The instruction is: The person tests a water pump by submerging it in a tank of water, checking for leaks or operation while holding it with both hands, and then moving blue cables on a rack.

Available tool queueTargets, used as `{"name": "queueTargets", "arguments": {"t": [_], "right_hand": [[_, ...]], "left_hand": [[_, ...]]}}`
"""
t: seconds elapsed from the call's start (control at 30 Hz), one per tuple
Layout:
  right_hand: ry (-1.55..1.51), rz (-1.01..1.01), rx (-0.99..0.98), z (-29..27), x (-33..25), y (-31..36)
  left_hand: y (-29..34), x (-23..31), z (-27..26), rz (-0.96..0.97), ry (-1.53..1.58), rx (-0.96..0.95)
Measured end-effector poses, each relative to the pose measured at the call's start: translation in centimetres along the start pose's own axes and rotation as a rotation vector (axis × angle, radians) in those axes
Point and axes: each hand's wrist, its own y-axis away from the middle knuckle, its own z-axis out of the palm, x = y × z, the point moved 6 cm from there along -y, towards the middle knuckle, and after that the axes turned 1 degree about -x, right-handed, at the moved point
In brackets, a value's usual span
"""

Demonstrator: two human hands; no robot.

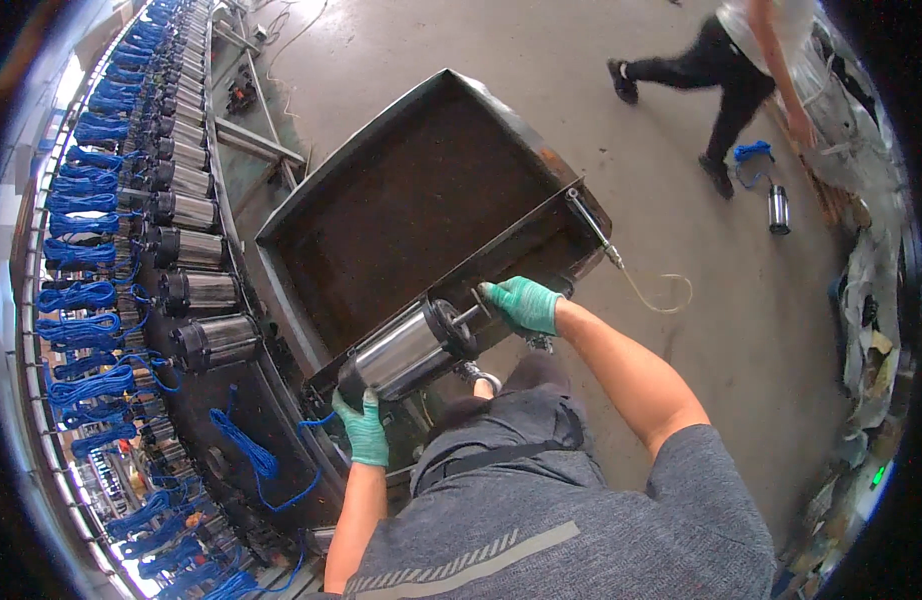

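A shiny steel cylindrical motor [403, 350] with black end caps lies along the near edge of a metal trough. My left hand [366, 432], in a green glove, holds its lower left end, with fingers and thumb against the casing. A thin shaft [469, 315] sticks out of the opposite end. My right hand [524, 304], also gloved in green, is closed at the shaft's tip; its inner fingers are partly hidden. From the motor's left end a blue cable [316, 422] runs toward a coiled blue bundle [246, 445] on the dark conveyor.
On the left, a curved conveyor carries a row of similar motors [216, 342] with blue cable coils [91, 385]. The rusty trough [401, 190] has a small cylinder with a hose [596, 228] at its right corner. A person [731, 75] walks at upper right, near a motor [778, 210] on the floor.
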Motion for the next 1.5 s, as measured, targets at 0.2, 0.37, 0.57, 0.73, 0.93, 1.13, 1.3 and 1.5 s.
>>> {"name": "queueTargets", "arguments": {"t": [0.2,0.37,0.57,0.73,0.93,1.13,1.3,1.5], "right_hand": [[0.187,-0.337,0.116,-0.2,0.8,-1.0],[-0.007,-0.262,-0.015,0.4,1.3,-1.5],[0.580,-0.437,0.163,-1.0,0.7,-1.0],[0.380,-0.447,0.117,0.5,-2.3,0.1],[0.068,-0.148,0.109,0.8,0.8,-3.8],[0.833,-0.849,0.081,-0.6,-2.6,-0.5],[0.148,0.096,0.014,-0.1,1.5,-3.8],[0.306,-0.213,0.262,-2.3,0.9,-4.6]], "left_hand": [[1.0,2.9,1.0,-0.099,0.022,-0.026],[-0.1,-0.7,-0.1,0.005,-0.055,0.009],[-0.2,-0.4,0.7,0.065,-0.102,-0.016],[-0.3,-2.7,-0.5,0.054,-0.075,-0.004],[-0.4,-1.1,0.4,0.092,-0.089,-0.003],[-0.5,-1.3,0.9,0.078,-0.031,0.030],[0.1,-0.1,0.7,0.045,0.004,0.078],[-0.2,-1.8,1.3,0.085,-0.024,0.082]]}}
